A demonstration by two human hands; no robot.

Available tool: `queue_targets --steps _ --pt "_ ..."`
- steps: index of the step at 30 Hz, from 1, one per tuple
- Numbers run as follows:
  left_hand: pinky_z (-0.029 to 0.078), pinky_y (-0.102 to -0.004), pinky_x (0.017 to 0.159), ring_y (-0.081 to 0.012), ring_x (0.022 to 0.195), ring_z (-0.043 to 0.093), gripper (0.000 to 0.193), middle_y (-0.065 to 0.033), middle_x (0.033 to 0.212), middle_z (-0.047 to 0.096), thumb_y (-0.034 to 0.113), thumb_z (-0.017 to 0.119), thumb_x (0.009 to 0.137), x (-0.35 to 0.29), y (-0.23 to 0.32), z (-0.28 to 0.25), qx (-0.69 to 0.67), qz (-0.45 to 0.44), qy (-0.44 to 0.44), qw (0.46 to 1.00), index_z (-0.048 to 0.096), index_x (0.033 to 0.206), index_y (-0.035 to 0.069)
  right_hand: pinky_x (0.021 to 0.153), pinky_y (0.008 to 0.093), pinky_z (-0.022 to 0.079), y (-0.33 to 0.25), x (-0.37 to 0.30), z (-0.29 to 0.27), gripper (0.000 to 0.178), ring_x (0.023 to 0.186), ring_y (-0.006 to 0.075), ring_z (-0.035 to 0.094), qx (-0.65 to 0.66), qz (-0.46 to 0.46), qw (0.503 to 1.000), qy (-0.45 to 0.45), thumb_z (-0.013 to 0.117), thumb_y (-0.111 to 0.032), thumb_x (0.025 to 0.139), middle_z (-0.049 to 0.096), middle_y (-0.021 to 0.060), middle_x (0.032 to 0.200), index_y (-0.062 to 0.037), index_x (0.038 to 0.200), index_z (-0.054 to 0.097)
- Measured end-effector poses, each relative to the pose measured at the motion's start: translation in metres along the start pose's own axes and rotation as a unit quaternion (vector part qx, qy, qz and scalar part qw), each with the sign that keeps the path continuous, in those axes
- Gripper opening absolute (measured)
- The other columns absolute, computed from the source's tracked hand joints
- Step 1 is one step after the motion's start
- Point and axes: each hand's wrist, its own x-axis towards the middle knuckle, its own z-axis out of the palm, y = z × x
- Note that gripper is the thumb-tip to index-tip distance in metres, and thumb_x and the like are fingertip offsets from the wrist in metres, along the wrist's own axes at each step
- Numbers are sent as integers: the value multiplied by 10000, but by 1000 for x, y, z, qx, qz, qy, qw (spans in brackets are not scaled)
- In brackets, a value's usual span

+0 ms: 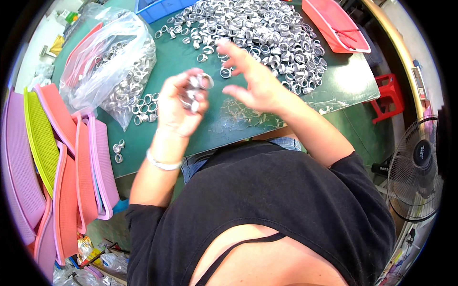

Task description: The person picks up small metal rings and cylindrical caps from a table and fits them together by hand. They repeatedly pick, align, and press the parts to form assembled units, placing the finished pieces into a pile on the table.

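Several silver metal rings (194, 90) lie in my left hand (180, 102), its fingers curled round them and slightly blurred. To its right, my right hand (255, 81) hovers over the green table (214, 133) with fingers spread and nothing in them. Beyond it spreads a large heap of silver rings (267, 35), a few strays at its near edge. At the left, a clear plastic bag (112, 62) holds more rings, with a small cluster of rings (144, 108) beside its mouth. A few single rings (118, 150) sit near the table's left edge.
A red tray (336, 26) with thin red sticks stands at the far right, a blue crate (162, 9) at the back. Stacked plastic baskets (62, 167) in purple, green and pink crowd the left side. A red stool (387, 97) and a black fan (417, 167) are on the right.
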Motion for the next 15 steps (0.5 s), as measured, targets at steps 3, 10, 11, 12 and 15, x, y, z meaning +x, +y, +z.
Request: queue_targets --steps 3,10,11,12,15 --pt "420 -213 450 -106 570 512 155 -55 775 580 191 524 870 5 58 4 87 137 53 985 562 942 59 746 330 496 17 -2 -10 721 880 226 587 -88 99 991 19 641 -10 753 562 119 1157 -123 1376 296" --pt "461 -309 658 -199 765 592 277 -88 881 636 236 599 822 42 230 -37 690 453 352 440 595 1043 69 798 369 480 42 -2 -1 604 926 288 574 -206 103 972 -37 604 -16 772 594 124 1039 -99 1320 364" --pt "466 -342 698 -230 804 604 297 -92 897 642 250 612 811 43 237 -41 767 395 410 296 602 1056 83 808 379 476 43 0 2 598 936 300 570 -222 87 970 -41 605 -18 771 595 128 1030 -95 1315 370" --pt "459 -365 734 -256 840 601 304 -96 909 643 257 622 796 41 238 -47 794 369 426 228 610 1052 95 823 394 469 42 3 3 599 964 321 566 -212 95 970 -69 613 -30 762 591 145 1045 -85 1309 374" --pt "445 -404 812 -307 913 593 301 -106 944 640 250 643 758 46 195 -35 845 368 374 101 631 1026 113 830 390 466 39 6 10 607 969 324 571 -194 135 965 -116 616 -33 759 589 155 1049 -84 1310 369"
